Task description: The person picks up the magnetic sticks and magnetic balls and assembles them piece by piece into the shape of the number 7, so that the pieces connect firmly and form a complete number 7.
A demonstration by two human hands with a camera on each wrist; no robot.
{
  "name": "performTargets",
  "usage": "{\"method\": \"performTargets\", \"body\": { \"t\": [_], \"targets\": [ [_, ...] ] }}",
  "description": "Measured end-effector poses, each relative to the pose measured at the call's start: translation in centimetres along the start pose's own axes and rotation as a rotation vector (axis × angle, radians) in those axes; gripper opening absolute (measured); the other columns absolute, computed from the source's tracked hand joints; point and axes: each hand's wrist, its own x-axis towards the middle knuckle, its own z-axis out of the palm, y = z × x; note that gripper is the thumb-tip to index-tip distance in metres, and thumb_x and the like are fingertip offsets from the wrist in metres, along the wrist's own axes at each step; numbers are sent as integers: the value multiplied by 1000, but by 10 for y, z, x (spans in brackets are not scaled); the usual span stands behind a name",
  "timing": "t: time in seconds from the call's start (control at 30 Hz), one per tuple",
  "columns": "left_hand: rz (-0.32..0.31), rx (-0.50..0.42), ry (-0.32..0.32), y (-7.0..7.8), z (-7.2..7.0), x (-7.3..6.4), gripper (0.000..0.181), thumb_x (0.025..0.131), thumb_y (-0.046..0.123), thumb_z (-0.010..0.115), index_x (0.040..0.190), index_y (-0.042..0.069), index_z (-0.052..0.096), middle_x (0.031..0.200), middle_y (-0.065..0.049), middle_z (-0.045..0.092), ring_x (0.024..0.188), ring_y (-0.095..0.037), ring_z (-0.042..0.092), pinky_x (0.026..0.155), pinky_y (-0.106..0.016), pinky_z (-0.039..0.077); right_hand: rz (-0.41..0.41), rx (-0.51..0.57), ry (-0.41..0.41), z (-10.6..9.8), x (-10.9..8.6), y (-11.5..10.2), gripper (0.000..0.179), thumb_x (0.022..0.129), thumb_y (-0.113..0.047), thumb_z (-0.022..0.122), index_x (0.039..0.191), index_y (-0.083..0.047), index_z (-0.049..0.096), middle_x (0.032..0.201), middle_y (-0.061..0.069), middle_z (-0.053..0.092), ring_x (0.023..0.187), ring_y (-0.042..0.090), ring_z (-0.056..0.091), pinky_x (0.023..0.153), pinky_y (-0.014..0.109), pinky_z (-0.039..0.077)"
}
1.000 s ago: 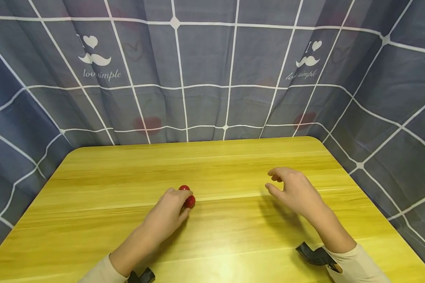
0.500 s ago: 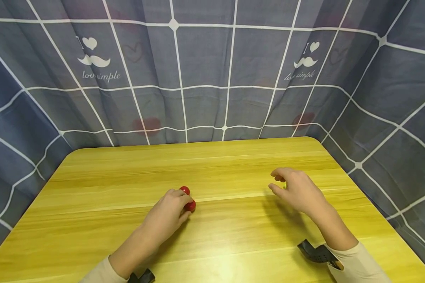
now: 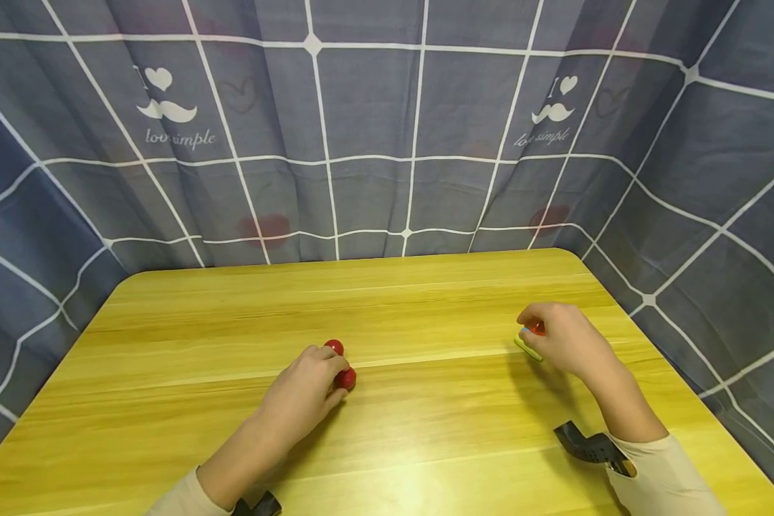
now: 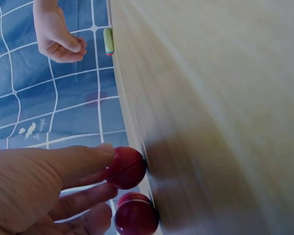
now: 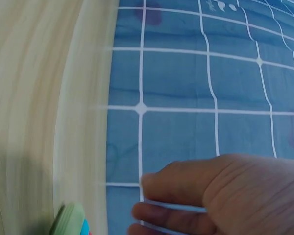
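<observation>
Two shiny red balls sit close together on the table, left of the middle. My left hand (image 3: 303, 383) pinches the nearer red ball (image 3: 347, 378) between thumb and fingers. In the left wrist view a seam line runs round that ball (image 4: 126, 169). The farther red ball (image 3: 334, 347) lies just past the fingers. My right hand (image 3: 567, 342) hovers over a small yellow-green piece (image 3: 527, 350) with blue and red parts, and its fingers are loosely curled. The left wrist view shows a gap between that hand (image 4: 61, 44) and the green piece (image 4: 108, 41).
The wooden table (image 3: 400, 430) has a rounded far edge. A grey-blue checked curtain (image 3: 374, 193) hangs behind it and along both sides. A black wrist mount (image 3: 590, 448) sits under the right sleeve, close over the tabletop.
My right hand has shifted right and its fingers have drawn closer together, so the green piece shows more. The nearer red ball has moved slightly toward me, away from the farther one.
</observation>
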Motion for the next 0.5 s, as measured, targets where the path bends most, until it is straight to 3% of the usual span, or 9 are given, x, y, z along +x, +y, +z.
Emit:
{"method": "performTargets", "body": {
  "t": [0.5],
  "targets": [
    [-10,5,-39,5,0,0,23,74,15,87,87,14,68,83,6,59,77,-12,50,68,-27,49,175,-40,-223,12,0,15,13,83,-12,70,90,-2,68,71,2,55,63,20,48,61,38,42]
  ]
}}
